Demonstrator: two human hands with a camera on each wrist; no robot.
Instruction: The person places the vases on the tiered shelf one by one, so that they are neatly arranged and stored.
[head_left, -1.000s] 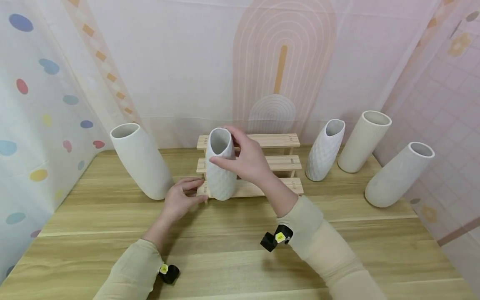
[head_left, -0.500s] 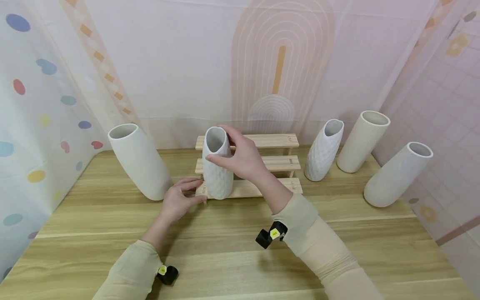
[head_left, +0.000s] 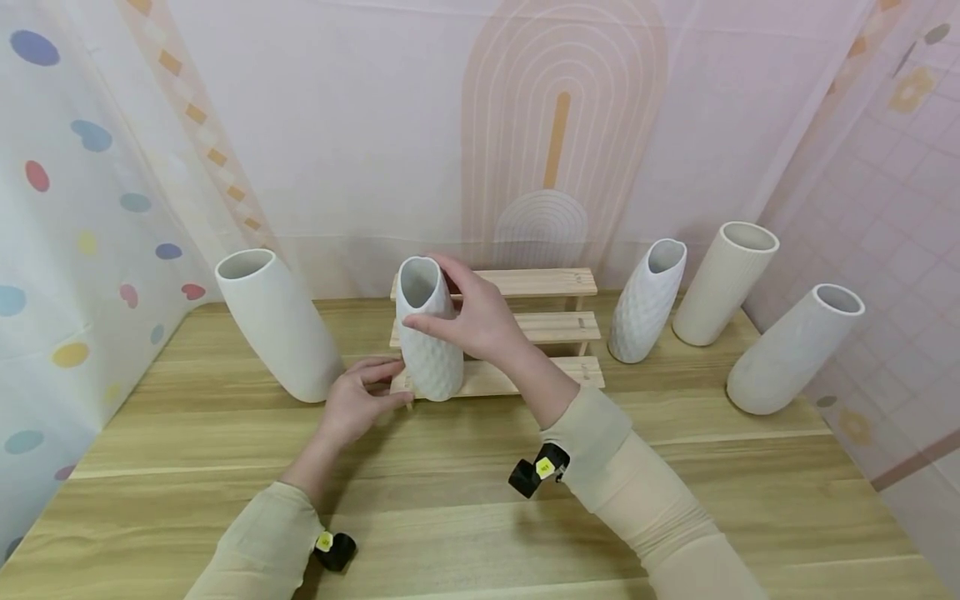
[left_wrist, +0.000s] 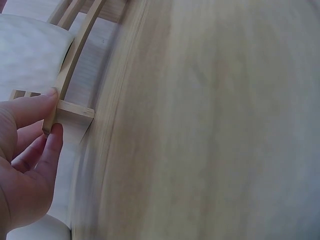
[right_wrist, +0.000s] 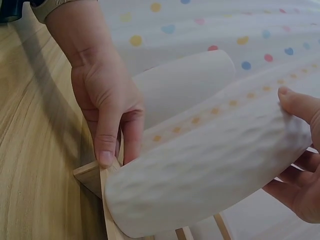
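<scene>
Near its rim, my right hand (head_left: pixel 483 321) grips a white vase (head_left: pixel 431 354) with a dimpled surface. The vase stands on the lowest step of a small three-tier wooden rack (head_left: pixel 517 377), toward its left end. My left hand (head_left: pixel 360 402) pinches the left end of that lowest step between thumb and fingers. In the left wrist view the thumb lies on one face of the slat (left_wrist: pixel 80 50) and the fingers on the other. The right wrist view shows the vase's base (right_wrist: pixel 125 200) against the slat, beside the left thumb.
A tall smooth white vase (head_left: pixel 281 329) stands left of the rack, close to my left hand. To the right stand a dimpled vase (head_left: pixel 647 304), a ribbed cream vase (head_left: pixel 723 287) and a smooth white vase (head_left: pixel 791 354). A patterned curtain (head_left: pixel 375 125) hangs behind the wooden table (head_left: pixel 450 517).
My right hand has shifted slightly left with the dimpled vase, which stays over the lowest step's left part. The left hand keeps its place on the rack's end.
</scene>
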